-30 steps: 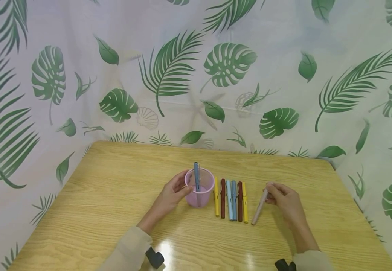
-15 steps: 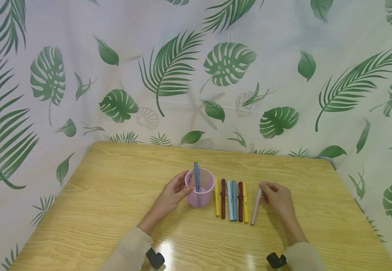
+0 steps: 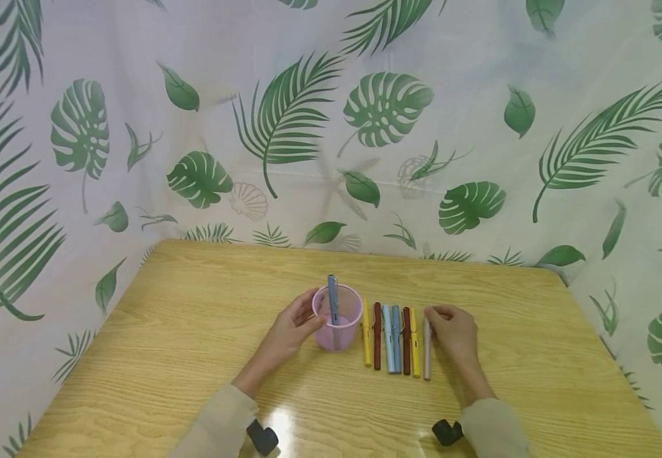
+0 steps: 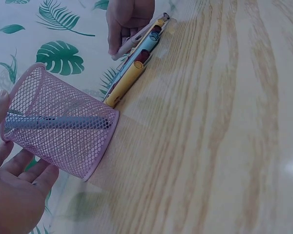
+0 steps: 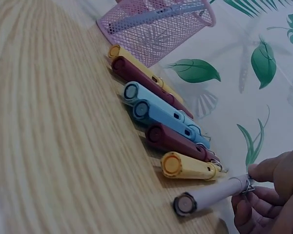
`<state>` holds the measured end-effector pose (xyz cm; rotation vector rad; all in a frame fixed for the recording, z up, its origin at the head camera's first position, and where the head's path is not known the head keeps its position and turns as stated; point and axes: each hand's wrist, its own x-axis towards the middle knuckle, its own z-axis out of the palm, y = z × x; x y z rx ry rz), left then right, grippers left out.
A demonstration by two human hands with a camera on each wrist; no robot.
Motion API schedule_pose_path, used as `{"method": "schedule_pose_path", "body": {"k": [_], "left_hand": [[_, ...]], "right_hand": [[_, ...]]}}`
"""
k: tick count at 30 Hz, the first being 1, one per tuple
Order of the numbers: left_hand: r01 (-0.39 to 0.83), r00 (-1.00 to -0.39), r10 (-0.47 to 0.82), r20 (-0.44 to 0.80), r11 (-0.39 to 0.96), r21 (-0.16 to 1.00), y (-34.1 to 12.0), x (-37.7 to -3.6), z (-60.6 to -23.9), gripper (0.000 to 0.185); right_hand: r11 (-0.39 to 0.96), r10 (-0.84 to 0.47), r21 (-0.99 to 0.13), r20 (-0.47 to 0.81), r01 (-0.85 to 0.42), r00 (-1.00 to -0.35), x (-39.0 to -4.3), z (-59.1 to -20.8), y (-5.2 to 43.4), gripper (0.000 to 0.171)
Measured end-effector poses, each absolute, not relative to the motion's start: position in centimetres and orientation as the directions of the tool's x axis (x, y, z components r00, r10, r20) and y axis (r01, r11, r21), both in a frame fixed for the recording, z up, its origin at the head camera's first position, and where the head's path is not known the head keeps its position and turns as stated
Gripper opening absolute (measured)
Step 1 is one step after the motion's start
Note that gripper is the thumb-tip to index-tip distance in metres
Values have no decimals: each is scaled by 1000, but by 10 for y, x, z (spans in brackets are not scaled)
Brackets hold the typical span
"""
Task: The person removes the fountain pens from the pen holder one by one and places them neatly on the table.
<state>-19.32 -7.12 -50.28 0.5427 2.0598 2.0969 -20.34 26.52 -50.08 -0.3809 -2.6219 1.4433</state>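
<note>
A pink mesh cup [image 3: 337,316] [image 4: 58,119] [image 5: 158,22] stands mid-table with a blue pen [image 3: 332,299] [image 4: 53,122] upright inside. My left hand [image 3: 290,329] [image 4: 12,190] grips the cup's left side. To the cup's right lies a row of several pens [image 3: 390,337] [image 5: 161,122], yellow, dark red and light blue. My right hand [image 3: 451,331] [image 5: 271,200] pinches the top of a pale pink pen [image 3: 427,353] [image 5: 210,195] [image 4: 129,44], which lies at the row's right end, beside a yellow pen [image 3: 414,343] [image 5: 188,166].
The wooden table [image 3: 193,356] has a leaf-print curtain [image 3: 331,127] hanging close behind it and along both sides. Dark wrist-camera mounts [image 3: 262,437] sit near the front edge.
My right hand has moved left with the pale pink pen, turning it from slanted to parallel with the row and bringing it beside the yellow pen. The left hand and cup stay put.
</note>
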Motion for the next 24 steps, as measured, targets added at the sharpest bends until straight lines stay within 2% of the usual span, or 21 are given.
{"method": "schedule_pose_path", "body": {"k": [15, 24], "left_hand": [[132, -927, 347, 143, -56, 990, -70, -192, -502, 63], [133, -927, 348, 143, -53, 990, -71, -194, -502, 63]], "right_hand": [[607, 292, -779, 32, 160, -956, -209, -505, 258, 38], [612, 313, -777, 67, 148, -947, -209, -507, 258, 33]]}}
